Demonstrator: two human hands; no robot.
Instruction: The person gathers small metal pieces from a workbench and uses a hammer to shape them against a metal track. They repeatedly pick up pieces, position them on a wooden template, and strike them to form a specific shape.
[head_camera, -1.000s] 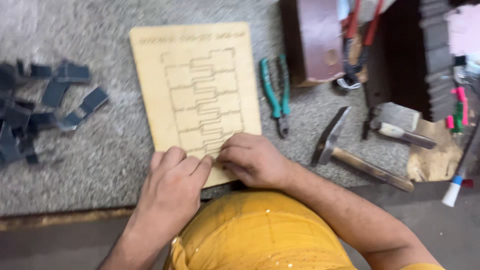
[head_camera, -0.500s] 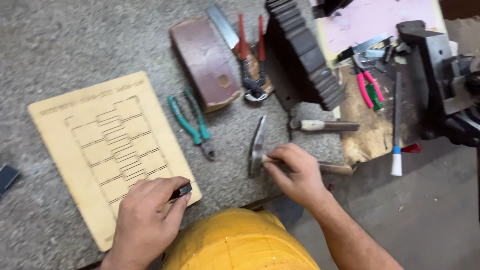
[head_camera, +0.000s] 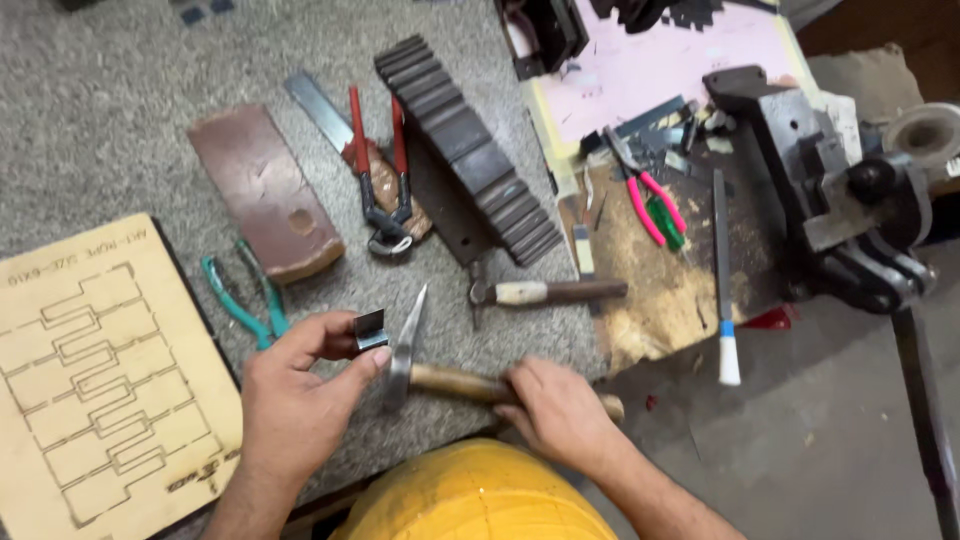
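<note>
Near the desk's front edge, our left hand (head_camera: 295, 400) pinches a small bent metal strip (head_camera: 369, 331); our right hand (head_camera: 560, 410) wraps closed around the hammer (head_camera: 440, 375) handle.

— What sort of place is this?

— A workshop. A heavy metal vise (head_camera: 850, 200) is fixed at the edge of a grey, gritty bench (head_camera: 110, 110).

— What else shows it?

— Left of the vise lie a file (head_camera: 722, 270), pink-handled pliers (head_camera: 645, 195) on a sawdust-strewn board (head_camera: 670, 290), red-handled cutters (head_camera: 380, 170), green pliers (head_camera: 240, 300) and two hammers (head_camera: 545, 292). Furthest left sits a wooden board with cut slots (head_camera: 90, 380).
</note>
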